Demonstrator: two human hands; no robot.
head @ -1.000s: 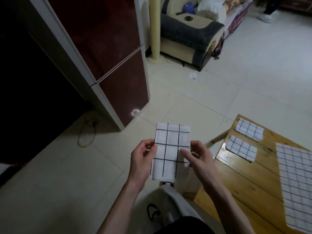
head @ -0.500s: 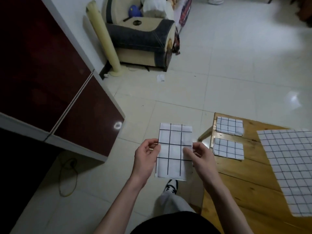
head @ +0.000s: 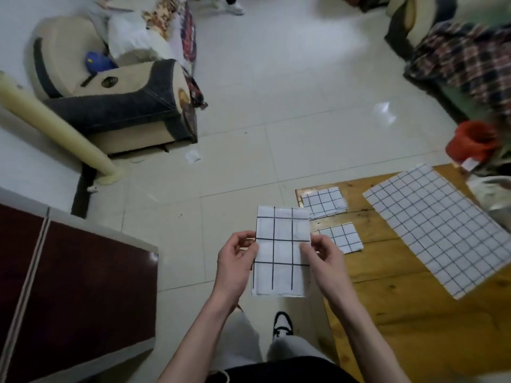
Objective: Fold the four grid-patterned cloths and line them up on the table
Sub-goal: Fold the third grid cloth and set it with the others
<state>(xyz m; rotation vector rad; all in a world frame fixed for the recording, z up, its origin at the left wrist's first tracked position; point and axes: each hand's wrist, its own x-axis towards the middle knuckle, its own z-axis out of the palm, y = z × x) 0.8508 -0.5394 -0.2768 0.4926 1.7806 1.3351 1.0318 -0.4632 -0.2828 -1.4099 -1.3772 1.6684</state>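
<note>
— Four cloths showed: one big unfolded cloth [head: 439, 228] lay flat on the wooden tabletop [head: 414, 299], two folded cloths [head: 324, 200] [head: 343, 237] sat near its left edge, one beyond the other, and a third, half-folded, was in the air.

— Who held it?

— Both hands. The left hand [head: 235, 265] pinched the left edge of the held cloth [head: 282, 251], the right hand [head: 325, 261] pinched the right edge, thumbs on top, above the floor [head: 276, 106] just left of the tabletop.

— How should the fold go?

— I'd judge one more fold was due: bring the short ends together, match the grid lines, crease firmly, then set it in line with the two folded ones.

— And the room?

— Pale tile, a sofa [head: 110, 100] at the far left, a dark red cabinet [head: 77, 286] nearer, a plaid-covered seat [head: 470, 59] at the right, something red [head: 474, 140] by the tabletop's far corner.
</note>
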